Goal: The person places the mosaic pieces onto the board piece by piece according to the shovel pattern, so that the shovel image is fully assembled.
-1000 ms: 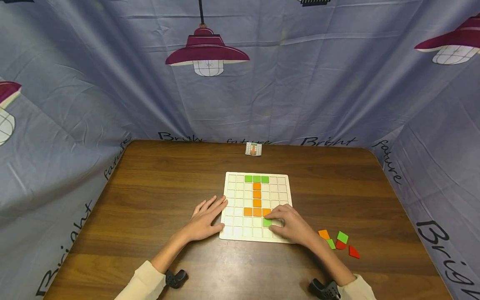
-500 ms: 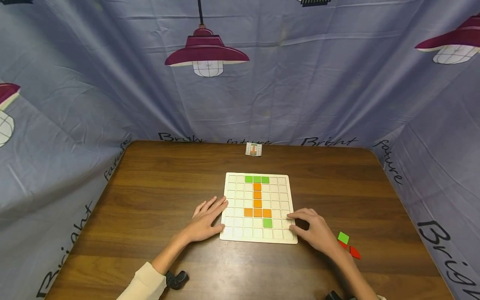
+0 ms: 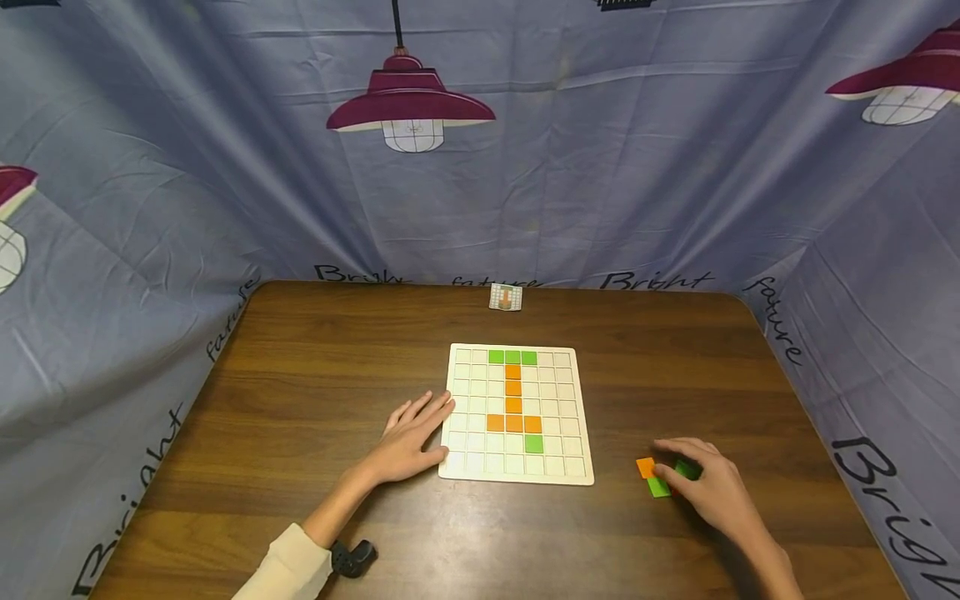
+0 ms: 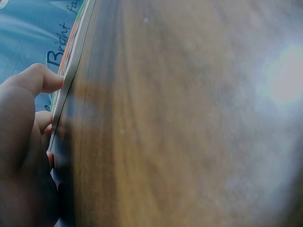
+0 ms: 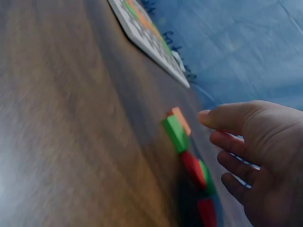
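Note:
A pale gridded board (image 3: 562,392) lies flat on the table, with several green tiles (image 3: 512,357) and orange tiles (image 3: 513,406) set in its squares. My left hand (image 3: 407,443) rests at the board's left edge, fingers straight and spread, the thumb and fingertips touching the rim. Off to the right, my right hand (image 3: 716,492) hovers over a small group of loose pieces, thumb and fingers apart with nothing between them. An orange piece (image 3: 646,468) and a green piece (image 3: 659,487) lie beside its thumb. The right wrist view also shows red pieces (image 5: 193,169), which the hand covers in the head view.
A small card (image 3: 506,297) printed with a grid pattern lies at the table's back edge. Around the brown wooden table (image 3: 337,350) hangs a blue-grey curtain (image 3: 637,167) with printed lamps and lettering.
My right hand has moved off the board and rightward to the loose pieces, leaving the green tile it was touching in a lower square. My left hand stays in place.

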`<action>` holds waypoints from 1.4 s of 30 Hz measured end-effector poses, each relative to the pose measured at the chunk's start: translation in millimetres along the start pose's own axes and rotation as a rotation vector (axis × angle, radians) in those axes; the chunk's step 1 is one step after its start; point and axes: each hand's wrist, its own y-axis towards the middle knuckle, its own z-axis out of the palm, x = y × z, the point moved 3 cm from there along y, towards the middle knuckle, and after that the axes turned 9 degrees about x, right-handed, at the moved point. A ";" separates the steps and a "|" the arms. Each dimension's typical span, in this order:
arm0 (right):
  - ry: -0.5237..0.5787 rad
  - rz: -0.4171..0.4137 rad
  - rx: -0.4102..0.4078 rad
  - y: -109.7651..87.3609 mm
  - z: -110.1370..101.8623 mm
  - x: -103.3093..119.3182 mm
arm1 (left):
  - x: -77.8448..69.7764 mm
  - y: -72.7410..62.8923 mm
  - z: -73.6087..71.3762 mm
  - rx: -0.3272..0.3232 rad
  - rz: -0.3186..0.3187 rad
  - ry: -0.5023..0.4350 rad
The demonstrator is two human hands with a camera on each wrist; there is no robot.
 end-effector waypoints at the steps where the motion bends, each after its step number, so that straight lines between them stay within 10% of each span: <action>1: -0.012 0.000 -0.006 -1.6 -0.2 -1.7 | 0.0 -0.1 -0.1 -0.001 -0.001 0.001; 42: -0.093 0.005 -0.053 -0.8 20.6 9.8 | 2.5 0.6 1.6 -0.006 0.000 0.012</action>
